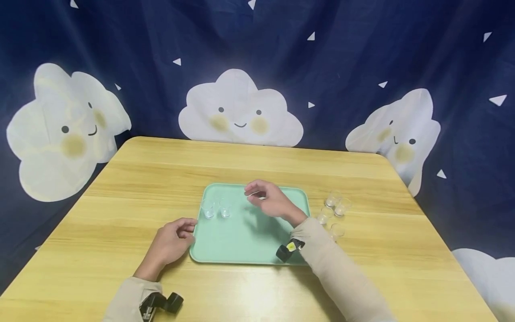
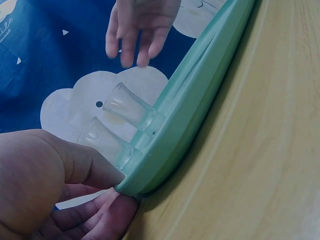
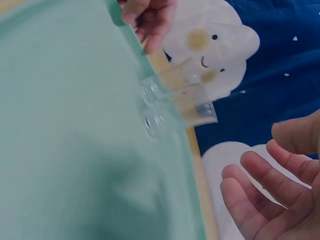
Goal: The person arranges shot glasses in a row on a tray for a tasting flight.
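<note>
A mint-green tray point(image 1: 241, 248) lies on the wooden table. Two small clear glasses point(image 1: 225, 211) stand upright side by side on its left part, near the rim. My left hand point(image 1: 172, 242) pinches the tray's left edge; in the left wrist view the thumb point(image 2: 95, 167) is on the rim and the fingers are against its outer side. Over the tray, right of the two glasses, hovers my right hand point(image 1: 272, 201). Its fingers point(image 3: 270, 175) are loosely bent and spread, with nothing between them in the right wrist view, and its shadow falls on the tray.
To the right of the tray, several more small clear glasses point(image 1: 342, 207) stand grouped on the wooden table point(image 1: 386, 250). The right forearm point(image 1: 342, 268) passes over the tray's near right corner. Behind the table hangs a dark blue curtain point(image 1: 334, 76) with smiling clouds.
</note>
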`<state>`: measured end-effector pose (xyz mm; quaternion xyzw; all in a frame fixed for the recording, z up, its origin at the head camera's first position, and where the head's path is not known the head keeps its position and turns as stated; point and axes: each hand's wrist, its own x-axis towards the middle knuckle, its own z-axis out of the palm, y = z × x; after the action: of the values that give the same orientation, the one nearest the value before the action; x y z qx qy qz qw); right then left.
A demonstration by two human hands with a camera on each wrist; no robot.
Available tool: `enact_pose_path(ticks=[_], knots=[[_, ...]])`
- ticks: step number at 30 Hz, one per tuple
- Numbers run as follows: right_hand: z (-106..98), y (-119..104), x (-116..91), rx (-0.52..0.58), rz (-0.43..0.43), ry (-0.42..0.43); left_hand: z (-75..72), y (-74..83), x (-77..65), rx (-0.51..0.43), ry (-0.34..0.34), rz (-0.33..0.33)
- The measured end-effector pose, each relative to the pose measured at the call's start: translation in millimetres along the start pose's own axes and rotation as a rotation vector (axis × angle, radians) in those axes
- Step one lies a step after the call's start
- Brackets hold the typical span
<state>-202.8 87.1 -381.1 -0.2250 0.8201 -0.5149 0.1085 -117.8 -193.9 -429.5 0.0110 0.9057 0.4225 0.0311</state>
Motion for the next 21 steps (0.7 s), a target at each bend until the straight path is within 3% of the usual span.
enact_pose_path(ticks=[11,21], knots=[[-50.4,1.8,-39.0,0.155,-0.021,0.063,0.9,0.0,-0.3,-0.003,-0.006,-0.018],[-95.6,11.3,-78.4,0.066,-0.070,0.167,-0.5,3.6,-1.1,-0.002,-0.008,-0.020]])
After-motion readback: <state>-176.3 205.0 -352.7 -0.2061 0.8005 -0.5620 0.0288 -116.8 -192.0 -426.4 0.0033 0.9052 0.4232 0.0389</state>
